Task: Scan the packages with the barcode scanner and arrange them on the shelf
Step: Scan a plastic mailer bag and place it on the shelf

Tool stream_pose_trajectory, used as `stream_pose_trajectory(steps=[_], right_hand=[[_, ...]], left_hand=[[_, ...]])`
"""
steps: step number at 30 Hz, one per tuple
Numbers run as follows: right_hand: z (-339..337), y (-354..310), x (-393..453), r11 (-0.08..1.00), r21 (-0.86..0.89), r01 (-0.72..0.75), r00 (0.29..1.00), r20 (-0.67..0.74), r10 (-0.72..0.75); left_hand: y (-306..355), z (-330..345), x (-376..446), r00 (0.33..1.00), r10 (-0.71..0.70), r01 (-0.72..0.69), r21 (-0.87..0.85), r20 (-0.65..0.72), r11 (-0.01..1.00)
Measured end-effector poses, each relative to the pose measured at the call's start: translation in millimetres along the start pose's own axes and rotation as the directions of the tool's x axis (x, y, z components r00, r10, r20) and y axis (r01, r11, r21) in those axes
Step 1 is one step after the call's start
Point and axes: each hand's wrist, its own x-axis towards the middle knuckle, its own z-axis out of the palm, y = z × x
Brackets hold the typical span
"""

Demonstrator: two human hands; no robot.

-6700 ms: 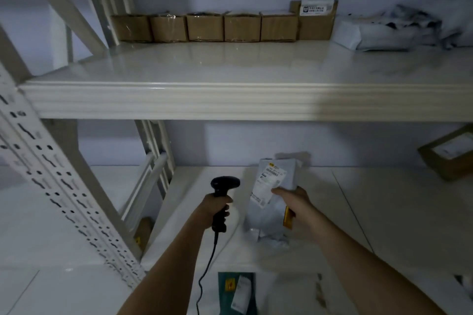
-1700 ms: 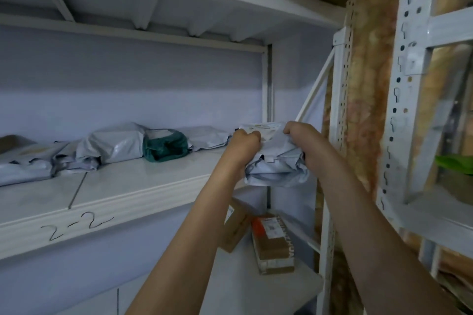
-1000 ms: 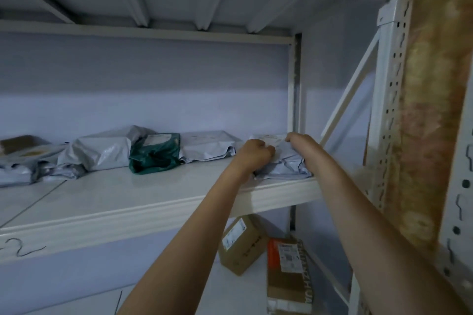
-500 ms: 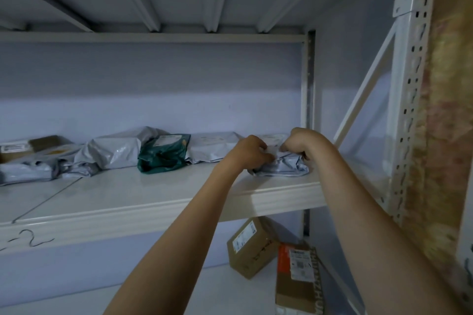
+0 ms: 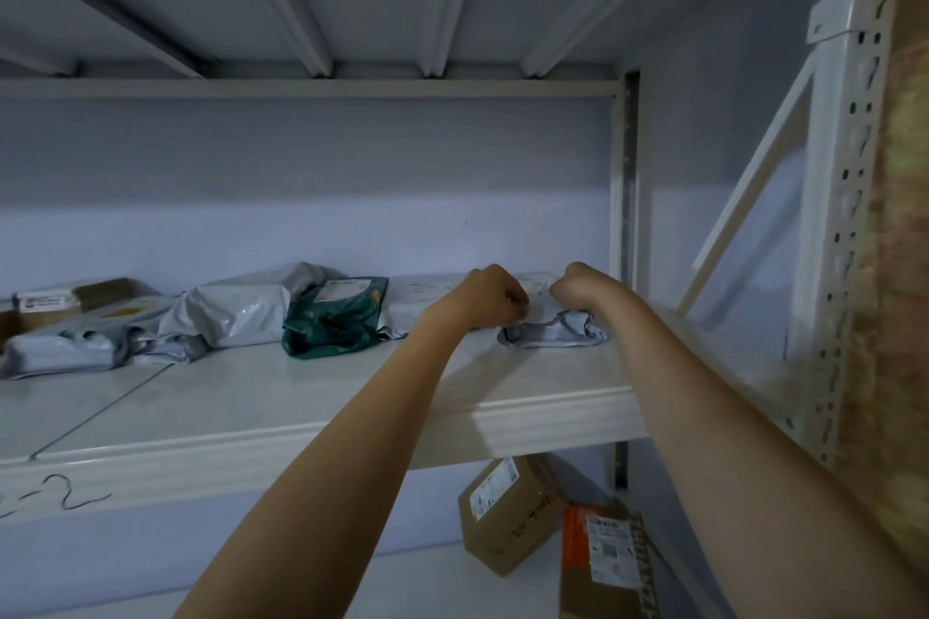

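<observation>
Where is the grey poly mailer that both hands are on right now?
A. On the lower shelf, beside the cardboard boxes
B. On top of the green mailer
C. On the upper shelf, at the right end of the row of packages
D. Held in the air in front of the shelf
C. The grey poly mailer lies on the upper shelf, right of the green mailer, with the left hand and right hand gripping its top.

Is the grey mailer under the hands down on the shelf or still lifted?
Down. The grey mailer lies flat on the shelf at the row's right end; the left hand and right hand grip its top edge.
</observation>
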Motion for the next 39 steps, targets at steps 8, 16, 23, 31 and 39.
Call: stream_pose_trajectory(steps=[8, 16, 23, 31, 39], right_hand=[[9, 1, 34, 0.993, 0.117, -0.018, 0.997, 0.076, 0.010], [17, -5, 66, 0.999, 0.044, -0.012, 0.995, 0.101, 0.008], [17, -4, 90, 0.997, 0.083, 0.005, 0.981, 0.193, -0.021], [24, -3, 80, 0.979, 0.201, -0.010, 1.000, 0.003, 0.010], [8, -23, 18, 0.887, 0.403, 0.225, 0.944, -0.315, -0.096]], left_hand=[[-6, 5, 22, 0.999, -0.030, 0.023, 0.173, 0.033, 0.985], [-12, 12, 40, 0.987, -0.146, 0.128, 0.223, 0.068, 0.966], [-23, 19, 54, 0.986, -0.150, 0.134, 0.206, 0.067, 0.969], [-24, 21, 47, 0.993, -0.120, 0.116, 0.151, 0.019, 0.982], [-5, 9, 15, 0.941, -0.161, 0.123, -0.144, -0.299, 0.982]])
